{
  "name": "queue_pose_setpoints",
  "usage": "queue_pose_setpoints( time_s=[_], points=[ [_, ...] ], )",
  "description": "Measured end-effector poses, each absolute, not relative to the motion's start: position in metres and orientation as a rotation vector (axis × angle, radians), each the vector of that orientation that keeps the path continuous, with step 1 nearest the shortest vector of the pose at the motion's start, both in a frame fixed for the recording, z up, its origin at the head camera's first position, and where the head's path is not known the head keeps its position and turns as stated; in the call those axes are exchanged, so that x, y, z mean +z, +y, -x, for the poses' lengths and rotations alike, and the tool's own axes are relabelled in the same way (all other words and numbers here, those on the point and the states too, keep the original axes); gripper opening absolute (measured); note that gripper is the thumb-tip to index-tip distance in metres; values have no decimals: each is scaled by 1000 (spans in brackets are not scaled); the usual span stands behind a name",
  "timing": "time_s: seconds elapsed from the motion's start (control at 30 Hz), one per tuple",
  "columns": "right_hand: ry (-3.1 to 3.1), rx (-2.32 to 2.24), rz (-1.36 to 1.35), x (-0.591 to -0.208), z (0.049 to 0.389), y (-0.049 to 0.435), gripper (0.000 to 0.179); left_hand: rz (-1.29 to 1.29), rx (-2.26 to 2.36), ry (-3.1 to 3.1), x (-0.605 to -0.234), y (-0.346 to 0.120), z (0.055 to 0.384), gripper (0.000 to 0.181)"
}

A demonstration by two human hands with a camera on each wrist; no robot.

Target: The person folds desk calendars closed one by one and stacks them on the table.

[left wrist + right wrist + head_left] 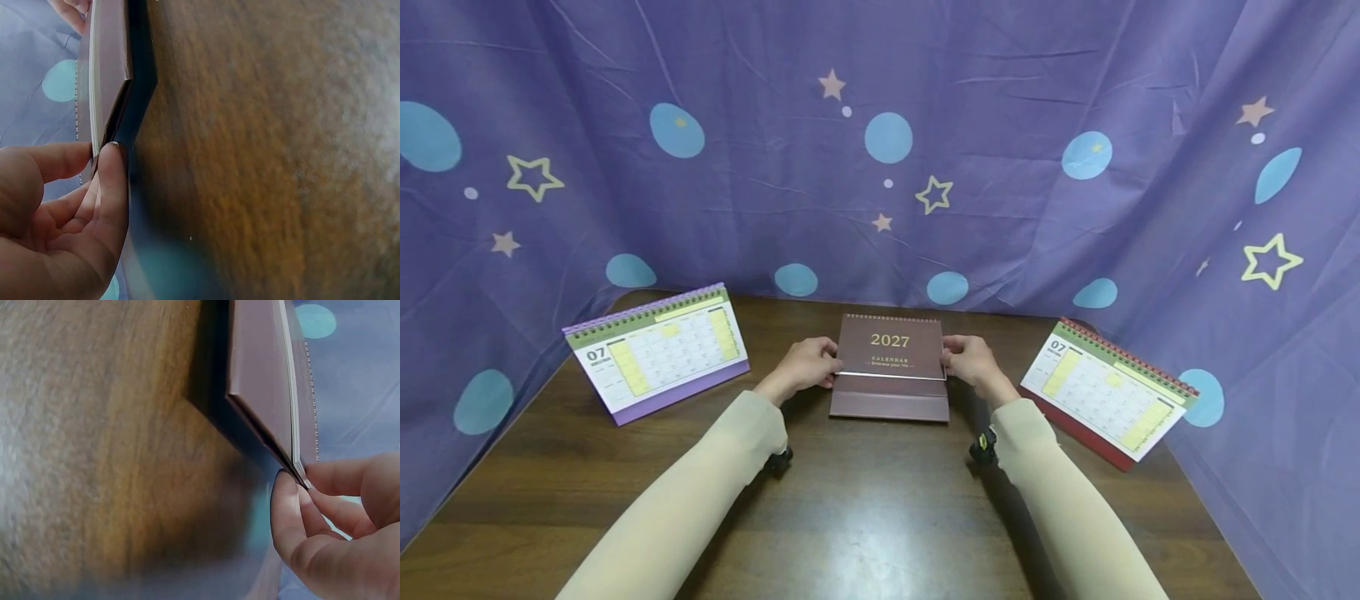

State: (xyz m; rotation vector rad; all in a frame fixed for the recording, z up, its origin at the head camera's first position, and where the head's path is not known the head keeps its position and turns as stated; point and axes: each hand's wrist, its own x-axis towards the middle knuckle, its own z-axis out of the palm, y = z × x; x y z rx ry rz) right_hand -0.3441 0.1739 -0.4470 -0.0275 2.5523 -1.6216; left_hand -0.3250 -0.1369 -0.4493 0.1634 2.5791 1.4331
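A brown desk calendar (891,350) marked 2027 lies almost flat in the middle of the head view, its spiral binding along the far edge. My left hand (805,364) pinches its left edge between thumb and fingers. On the opposite side, my right hand (973,363) grips the right edge the same way. Both wrist views show the calendar's board (112,56) and white page edges from the side, with a dark shadow on the table beneath the board. The cover reaches only partway down, leaving a strip of brown base showing at the near side.
To the left stands a purple desk calendar (673,350) turned to 07. A red one (1105,387), also at 07, stands at the right, near my right forearm. The wooden table (865,500) meets a purple curtain (1000,150) with stars and blue dots behind.
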Motion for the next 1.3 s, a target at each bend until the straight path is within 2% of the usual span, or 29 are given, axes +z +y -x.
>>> queue_pose_setpoints(
  time_s=[0.67, 1.3],
  points=[
    [2709, -1519, 74, -455, 342, 171, 39, -153, 1302, 2656, -450, -135, 325, 39],
    [2778, -1377, -10, -455, 340, 168, 34, -147, 1290, 2704, -451, -136, 322, 41]
  ],
)
